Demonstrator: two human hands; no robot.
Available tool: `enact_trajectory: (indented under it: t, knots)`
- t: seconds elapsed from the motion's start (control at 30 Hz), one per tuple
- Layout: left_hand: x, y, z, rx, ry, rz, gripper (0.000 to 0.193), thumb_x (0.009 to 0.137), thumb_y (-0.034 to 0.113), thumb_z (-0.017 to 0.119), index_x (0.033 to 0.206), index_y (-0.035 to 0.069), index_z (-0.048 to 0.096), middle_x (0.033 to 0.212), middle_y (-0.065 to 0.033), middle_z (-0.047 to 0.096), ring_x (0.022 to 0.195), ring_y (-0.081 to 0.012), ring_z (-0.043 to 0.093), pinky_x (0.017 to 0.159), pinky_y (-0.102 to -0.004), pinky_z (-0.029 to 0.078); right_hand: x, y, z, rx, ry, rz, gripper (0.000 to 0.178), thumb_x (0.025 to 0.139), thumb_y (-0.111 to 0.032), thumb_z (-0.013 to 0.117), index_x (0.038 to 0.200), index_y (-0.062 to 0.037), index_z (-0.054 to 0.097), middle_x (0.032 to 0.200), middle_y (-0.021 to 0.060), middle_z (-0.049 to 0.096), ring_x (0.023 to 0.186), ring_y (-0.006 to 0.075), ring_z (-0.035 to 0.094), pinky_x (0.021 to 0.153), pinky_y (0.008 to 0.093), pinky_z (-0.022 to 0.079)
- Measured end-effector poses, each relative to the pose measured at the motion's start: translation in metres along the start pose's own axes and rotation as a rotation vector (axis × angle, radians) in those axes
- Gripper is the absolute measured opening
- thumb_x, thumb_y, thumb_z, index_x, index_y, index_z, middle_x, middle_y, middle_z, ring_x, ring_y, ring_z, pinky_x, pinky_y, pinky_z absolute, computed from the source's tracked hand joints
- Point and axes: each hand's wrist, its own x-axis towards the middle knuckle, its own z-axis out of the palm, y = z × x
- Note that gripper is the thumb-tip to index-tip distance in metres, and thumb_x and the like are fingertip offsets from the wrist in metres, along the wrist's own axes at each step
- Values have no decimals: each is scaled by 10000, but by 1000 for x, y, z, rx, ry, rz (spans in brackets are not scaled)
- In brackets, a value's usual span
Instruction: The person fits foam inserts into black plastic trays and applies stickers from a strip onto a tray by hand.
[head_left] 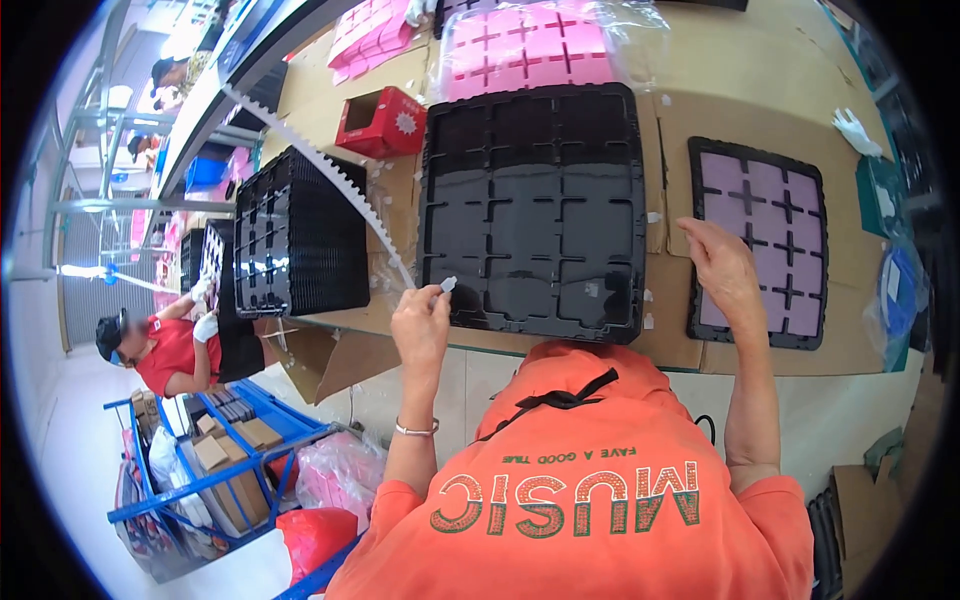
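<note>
My left hand (pixel 420 325) is closed in a pinch at the front left corner of a stack of black plastic trays (pixel 540 215). A long white strip with a toothed edge (pixel 335 180) runs from the upper left down into that hand. At its fingertips shows a small whitish tab (pixel 448 285). My right hand (pixel 722 265) hovers to the right of the stack, fingers bent and thumb a little apart, with nothing visible in it. Beside it lies a black tray with a pink sheet (pixel 755 240) under cross-shaped dividers, partly covered by my right hand and forearm.
A tall stack of black trays (pixel 300 240) stands left, near a red open box (pixel 382 122). Pink trays in clear film (pixel 530 45) lie at the back. A white glove (pixel 857 132) is far right. At left, a person in red (pixel 175 350) works beyond a blue cart (pixel 225 450).
</note>
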Motion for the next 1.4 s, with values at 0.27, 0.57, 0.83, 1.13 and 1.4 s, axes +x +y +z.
enact_trajectory:
  t: [0.27, 0.57, 0.83, 1.13, 1.4]
  knots:
    - [11, 13, 27, 290, -33, 22, 158, 842, 195, 626, 840, 46, 681, 849, -132, 637, 737, -364, 645, 659, -450, 517, 14, -27, 13, 24, -43, -19, 192, 888, -95, 546, 1055, -70, 637, 865, 145, 616, 789, 363, 606, 703, 415, 490]
    - [33, 9, 18, 276, -187, -32, 155, 817, 188, 638, 803, 41, 686, 838, -178, 671, 753, -382, 658, 691, -457, 528, 19, -26, 18, 5, -53, -36, 193, 887, -92, 548, 1060, -73, 631, 847, 140, 612, 772, 345, 607, 676, 414, 483]
    - [47, 9, 13, 282, -297, -125, 184, 772, 178, 617, 802, 20, 707, 793, -232, 666, 791, -409, 652, 722, -456, 520, 17, -26, 20, 20, -20, -18, 190, 885, -90, 548, 1055, -77, 630, 861, 138, 617, 785, 345, 610, 689, 411, 492]
    - [37, -21, 5, -113, -293, -364, 261, 735, 221, 615, 812, -14, 697, 693, -187, 666, 698, -314, 667, 672, -386, 511, 15, -22, 19, -7, -20, -12, 182, 884, -95, 560, 1050, -69, 630, 882, 129, 630, 793, 346, 614, 692, 410, 497]
    - [25, -36, 4, -229, -217, -211, 263, 832, 269, 665, 841, 6, 676, 695, -128, 653, 644, -247, 641, 607, -358, 482, 22, -45, 34, -18, -30, -22, 189, 879, -88, 565, 1054, -64, 632, 904, 135, 640, 817, 350, 620, 708, 406, 501]
